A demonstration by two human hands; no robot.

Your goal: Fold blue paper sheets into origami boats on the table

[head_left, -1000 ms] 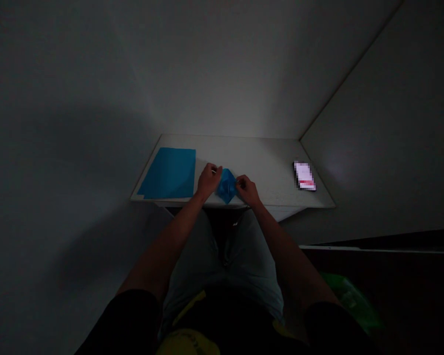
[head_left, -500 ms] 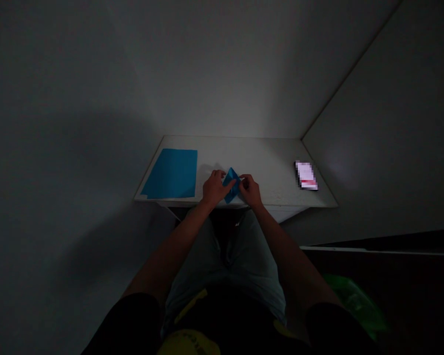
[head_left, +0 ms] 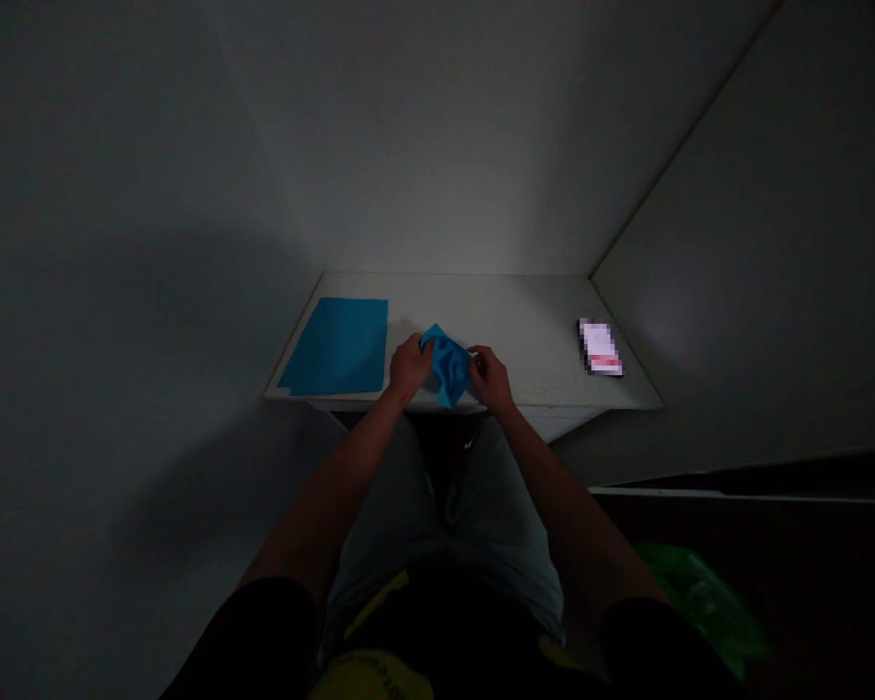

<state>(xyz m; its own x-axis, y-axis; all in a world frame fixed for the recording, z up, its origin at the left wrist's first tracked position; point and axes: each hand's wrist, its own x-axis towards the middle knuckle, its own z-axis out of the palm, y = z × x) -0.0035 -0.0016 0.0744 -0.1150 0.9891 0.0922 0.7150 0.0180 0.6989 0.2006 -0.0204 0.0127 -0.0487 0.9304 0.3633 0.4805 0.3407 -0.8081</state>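
Between my hands, over the front of the white table (head_left: 525,301), is a folded piece of blue paper (head_left: 450,367), its creased layers spread apart. My left hand (head_left: 409,364) pinches its left edge between thumb and fingers. On the opposite side, my right hand (head_left: 490,377) has its fingertips closed on the right corner of the paper. Flat blue sheets (head_left: 342,345) lie to the left of my left hand, apart from it.
A phone with a lit, pixelated screen (head_left: 600,348) lies near the table's right end. Walls rise behind the table and at its right. On the dark floor at lower right is a green plastic bag (head_left: 704,603).
My left hand has shifted left and pulled its side of the blue paper outward. The paper now looks wider and more opened. My right hand stays nearly in place.
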